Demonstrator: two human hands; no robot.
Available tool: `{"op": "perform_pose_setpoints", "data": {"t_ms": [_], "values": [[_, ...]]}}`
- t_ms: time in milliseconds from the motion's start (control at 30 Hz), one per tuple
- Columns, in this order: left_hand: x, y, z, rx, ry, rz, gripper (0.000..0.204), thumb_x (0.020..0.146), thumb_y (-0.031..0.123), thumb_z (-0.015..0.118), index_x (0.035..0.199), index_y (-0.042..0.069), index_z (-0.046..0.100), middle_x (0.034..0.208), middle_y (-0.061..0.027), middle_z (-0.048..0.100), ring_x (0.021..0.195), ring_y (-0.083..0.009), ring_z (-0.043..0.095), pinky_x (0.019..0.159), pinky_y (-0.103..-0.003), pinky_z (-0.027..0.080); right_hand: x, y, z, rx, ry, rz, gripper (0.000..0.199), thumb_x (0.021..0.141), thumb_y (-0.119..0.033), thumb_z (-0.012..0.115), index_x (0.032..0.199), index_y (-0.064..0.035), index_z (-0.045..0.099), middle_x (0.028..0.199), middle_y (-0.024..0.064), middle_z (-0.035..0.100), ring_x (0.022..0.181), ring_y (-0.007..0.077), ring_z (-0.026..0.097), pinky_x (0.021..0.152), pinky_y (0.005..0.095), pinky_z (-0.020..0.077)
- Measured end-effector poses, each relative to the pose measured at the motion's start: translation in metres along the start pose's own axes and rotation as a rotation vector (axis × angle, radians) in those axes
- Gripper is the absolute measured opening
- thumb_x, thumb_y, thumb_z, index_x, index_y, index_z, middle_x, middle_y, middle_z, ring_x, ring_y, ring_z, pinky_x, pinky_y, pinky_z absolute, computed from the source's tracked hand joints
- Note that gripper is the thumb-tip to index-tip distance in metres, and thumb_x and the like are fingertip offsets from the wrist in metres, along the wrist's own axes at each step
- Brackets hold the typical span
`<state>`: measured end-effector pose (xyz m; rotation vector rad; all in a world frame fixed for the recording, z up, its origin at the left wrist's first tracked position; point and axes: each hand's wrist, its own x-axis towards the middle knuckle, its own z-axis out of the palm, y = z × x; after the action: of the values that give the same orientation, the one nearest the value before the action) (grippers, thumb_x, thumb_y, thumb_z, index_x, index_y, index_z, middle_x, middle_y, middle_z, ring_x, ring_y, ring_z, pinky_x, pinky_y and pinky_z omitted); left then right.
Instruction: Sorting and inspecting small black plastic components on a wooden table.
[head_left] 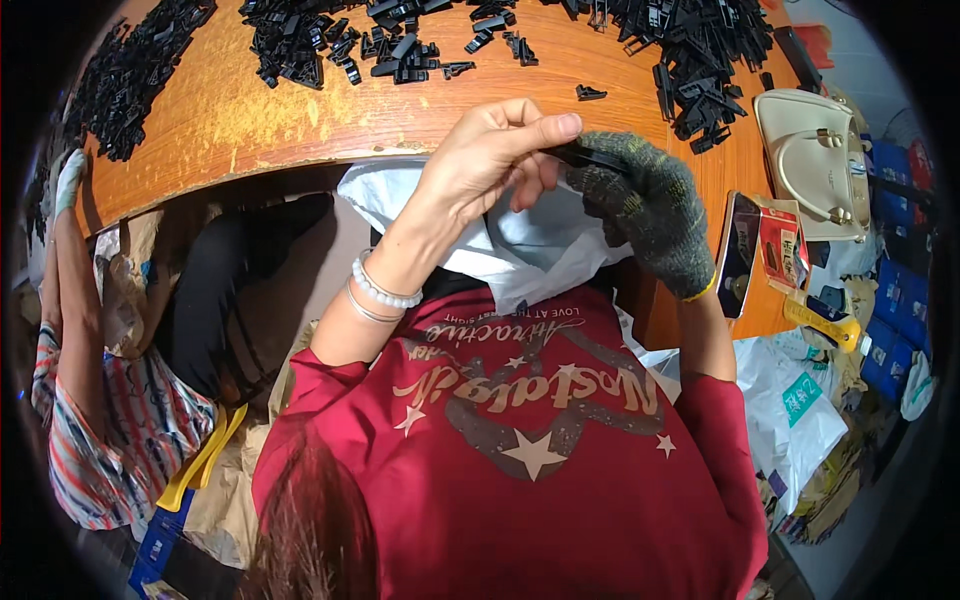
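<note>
Both my hands pinch one black plastic clip (585, 156) above the table (230, 110) edge: bare left hand (485, 165), gloved right hand (650, 205). It lies level, pointing left to right.

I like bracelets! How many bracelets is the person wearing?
2, both on the left wrist: a white bead bracelet and a thin silver bangle just below it. The right hand's glove might hide more.

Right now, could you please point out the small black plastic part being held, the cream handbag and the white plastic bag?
black plastic part (585, 156), head view, its exposed middle between the hands.
cream handbag (812, 160), head view, its front panel.
white plastic bag (530, 250), head view, its crumpled upper fold.
</note>
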<state>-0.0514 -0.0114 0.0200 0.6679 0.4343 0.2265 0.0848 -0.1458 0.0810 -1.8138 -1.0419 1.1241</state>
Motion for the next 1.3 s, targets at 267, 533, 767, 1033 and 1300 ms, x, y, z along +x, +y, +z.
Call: {"op": "perform_pose_setpoints", "data": {"t_ms": [267, 533, 767, 1033, 1300], "values": [[-0.008, -0.002, 0.007, -0.058, -0.018, -0.017, 0.031, 0.091, 0.022, 0.065, 0.072, 0.007, 0.046, 0.054, -0.0116, 0.057, 0.032, -0.0132, 0.048, 0.028, -0.021, 0.032, -0.001, 0.024, 0.006, -0.118, 0.082, -0.378, 0.023, 0.089, -0.008, 0.062, 0.111, -0.0027, 0.064, 0.085, 0.005, 0.064, 0.066, 0.0111, 0.057, 0.056, 0.0244, 0.0465], [-0.019, 0.003, 0.012, 0.057, 0.017, 0.004, 0.033, 0.088, 0.021, 0.069, 0.074, 0.005, 0.044, 0.056, -0.0138, 0.06, 0.033, -0.0131, 0.05, 0.03, -0.021, 0.036, -0.001, 0.031, 0.007, -0.008, 0.046, -0.295, 0.024, 0.092, -0.015, 0.058, 0.112, -0.0012, 0.062, 0.077, 0.0033, 0.063, 0.057, 0.0076, 0.055, 0.047, 0.0207, 0.0423], [-0.024, -0.001, 0.012, 0.164, 0.119, 0.017, 0.035, 0.088, 0.025, 0.069, 0.073, 0.006, 0.044, 0.052, -0.0091, 0.058, 0.031, -0.0108, 0.047, 0.029, -0.021, 0.034, -0.006, 0.017, 0.012, -0.135, 0.057, -0.263, 0.02, 0.084, -0.005, 0.065, 0.103, -0.0018, 0.066, 0.09, 0.011, 0.065, 0.076, 0.0219, 0.062, 0.066, 0.0308, 0.0499], [-0.03, 0.009, 0.015, 0.129, 0.025, 0.169, 0.027, 0.093, 0.02, 0.062, 0.079, 0.003, 0.046, 0.058, -0.0118, 0.061, 0.035, -0.0131, 0.053, 0.031, -0.021, 0.04, -0.006, 0.002, 0.015, 0.055, 0.062, -0.291, 0.021, 0.088, -0.012, 0.064, 0.104, 0.0015, 0.065, 0.079, 0.005, 0.066, 0.059, 0.0077, 0.057, 0.052, 0.0229, 0.0457], [-0.035, 0.012, 0.013, 0.415, 0.069, 0.156, 0.033, 0.093, 0.023, 0.062, 0.073, 0.006, 0.043, 0.054, -0.0115, 0.059, 0.032, -0.0117, 0.049, 0.028, -0.021, 0.032, -0.016, -0.006, 0.018, -0.109, 0.043, -0.359, 0.021, 0.088, -0.01, 0.064, 0.106, 0.0016, 0.065, 0.077, 0.0042, 0.065, 0.061, 0.0079, 0.057, 0.055, 0.0233, 0.0459]]}}
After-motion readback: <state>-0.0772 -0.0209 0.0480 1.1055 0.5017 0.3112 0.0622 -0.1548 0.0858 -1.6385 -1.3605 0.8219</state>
